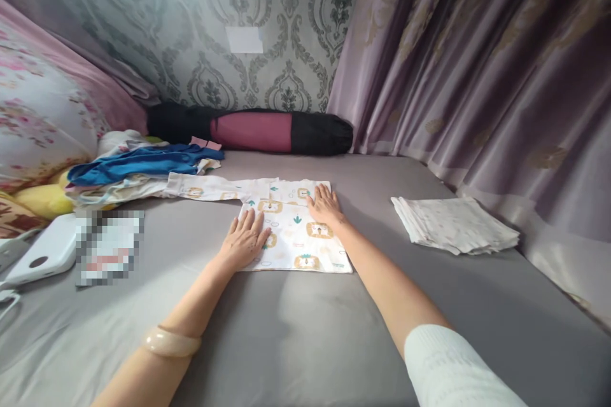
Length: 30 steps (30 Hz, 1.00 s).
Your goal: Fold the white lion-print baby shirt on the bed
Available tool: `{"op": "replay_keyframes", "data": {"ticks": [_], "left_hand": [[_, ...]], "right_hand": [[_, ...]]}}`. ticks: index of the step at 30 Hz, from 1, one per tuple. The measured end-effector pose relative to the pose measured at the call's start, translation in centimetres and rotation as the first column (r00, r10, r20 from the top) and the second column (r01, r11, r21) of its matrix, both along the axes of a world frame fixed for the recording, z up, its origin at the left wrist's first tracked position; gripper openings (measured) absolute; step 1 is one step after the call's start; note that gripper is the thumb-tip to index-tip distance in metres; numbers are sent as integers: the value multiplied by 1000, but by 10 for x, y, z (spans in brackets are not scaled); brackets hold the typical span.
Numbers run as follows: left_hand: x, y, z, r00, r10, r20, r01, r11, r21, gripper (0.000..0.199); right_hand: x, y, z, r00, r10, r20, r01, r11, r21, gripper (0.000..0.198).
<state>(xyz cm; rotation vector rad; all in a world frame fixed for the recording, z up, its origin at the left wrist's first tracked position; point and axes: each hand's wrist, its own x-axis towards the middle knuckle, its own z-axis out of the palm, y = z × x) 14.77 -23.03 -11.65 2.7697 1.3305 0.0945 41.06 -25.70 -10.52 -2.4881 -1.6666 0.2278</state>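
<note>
A small white long-sleeved shirt (293, 245) with lion faces and green leaves lies flat on the grey bed sheet (305, 324). One sleeve (210, 189) stretches out to the left; the right sleeve appears folded across the top of the body. My left hand (247, 238) rests flat on the shirt's left side, fingers spread. On the upper right edge, over the folded sleeve, my right hand (326, 205) lies flat with its fingers stretched. Neither hand grips anything.
A folded stack of white cloth (456, 224) sits at the right. To the left are a pile of clothes (138, 165), a white device (50, 251) and a blurred-out packet (111, 248). A black and maroon roll (251, 131) lies along the wall; a purple curtain (429, 57) hangs at right.
</note>
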Motion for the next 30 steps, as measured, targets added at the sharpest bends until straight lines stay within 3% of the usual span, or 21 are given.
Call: {"op": "replay_keyframes", "data": {"ticks": [9,15,21,30], "left_hand": [[-3,-6,10,1000,-6,13,6,1000,-18,56],[-5,-14,16,1000,-3,26,3,1000,17,51],[-5,-17,11,994,-94,59,93,995,24,53],[-8,-18,14,987,-137,90,142,988,-59,63]], "right_hand": [[1,-8,0,998,65,-6,-64,997,36,66],[-9,-49,8,978,209,12,-209,978,1,65],[-27,-89,13,946,325,-13,-325,946,-1,71],[-27,-94,10,940,341,-17,-341,940,17,70]]}}
